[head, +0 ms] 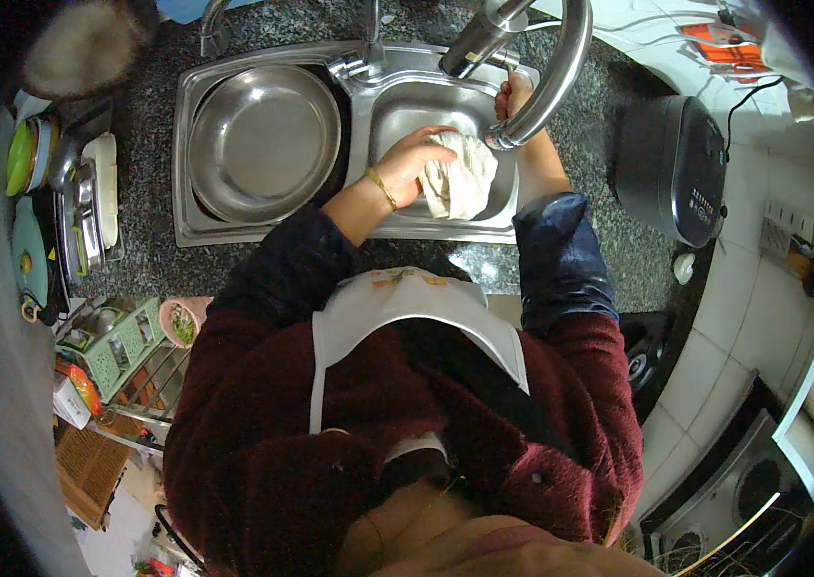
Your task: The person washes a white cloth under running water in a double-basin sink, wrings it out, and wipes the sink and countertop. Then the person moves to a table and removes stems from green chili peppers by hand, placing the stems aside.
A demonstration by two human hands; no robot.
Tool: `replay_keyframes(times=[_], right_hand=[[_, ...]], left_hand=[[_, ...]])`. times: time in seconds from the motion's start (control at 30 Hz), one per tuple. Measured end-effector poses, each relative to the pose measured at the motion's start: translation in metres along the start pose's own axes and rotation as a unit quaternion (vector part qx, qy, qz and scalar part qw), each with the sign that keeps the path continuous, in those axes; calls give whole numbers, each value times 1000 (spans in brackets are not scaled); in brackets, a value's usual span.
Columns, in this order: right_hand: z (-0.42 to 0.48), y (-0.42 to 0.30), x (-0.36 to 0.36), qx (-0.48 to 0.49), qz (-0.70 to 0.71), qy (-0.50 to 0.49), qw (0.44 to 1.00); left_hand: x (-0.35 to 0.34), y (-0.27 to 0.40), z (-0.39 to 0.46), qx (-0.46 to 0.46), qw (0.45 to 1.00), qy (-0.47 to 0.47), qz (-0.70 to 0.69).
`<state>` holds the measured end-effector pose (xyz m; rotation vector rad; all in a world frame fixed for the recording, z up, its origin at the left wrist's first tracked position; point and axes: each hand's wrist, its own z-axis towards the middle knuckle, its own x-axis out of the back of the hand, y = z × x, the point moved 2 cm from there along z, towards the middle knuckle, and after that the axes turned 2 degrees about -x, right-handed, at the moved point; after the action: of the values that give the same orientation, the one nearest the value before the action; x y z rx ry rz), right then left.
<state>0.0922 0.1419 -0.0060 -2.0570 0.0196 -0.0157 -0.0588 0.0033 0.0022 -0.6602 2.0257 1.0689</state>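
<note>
My left hand (414,162) grips a crumpled off-white cloth (459,177) over the right basin (427,92) of the steel double sink. Up at the basin's back right corner, my right hand (515,97) is at the base of a steel faucet (482,40), partly hidden by its curved spout. What its fingers hold there, perhaps the faucet's handle, is not clear. The end of the spout hangs just right of the cloth. A large round steel pan (262,144) rests in the left basin.
A dark rice cooker (666,169) stands on the granite counter at the right. Dishes and a white tray (105,191) are at the left. Behind the sink rise a smaller tap (372,43) and another curved spout (213,32). A green basket (118,346) sits on a lower rack.
</note>
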Motion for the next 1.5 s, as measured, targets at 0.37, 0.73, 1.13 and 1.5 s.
replay_keyframes(times=[0.37,0.73,1.13,1.5], right_hand=[[-11,6,3,48,-160,-31,985],[-21,36,-3,-57,57,-93,992],[-83,50,-43,-25,481,-264,836],[-78,61,-50,-152,537,-225,799]], left_hand=[[-6,-4,15,8,994,-15,-112],[6,5,27,-73,987,-9,-143],[-12,3,16,-435,688,142,563],[-9,9,33,-404,642,54,650]])
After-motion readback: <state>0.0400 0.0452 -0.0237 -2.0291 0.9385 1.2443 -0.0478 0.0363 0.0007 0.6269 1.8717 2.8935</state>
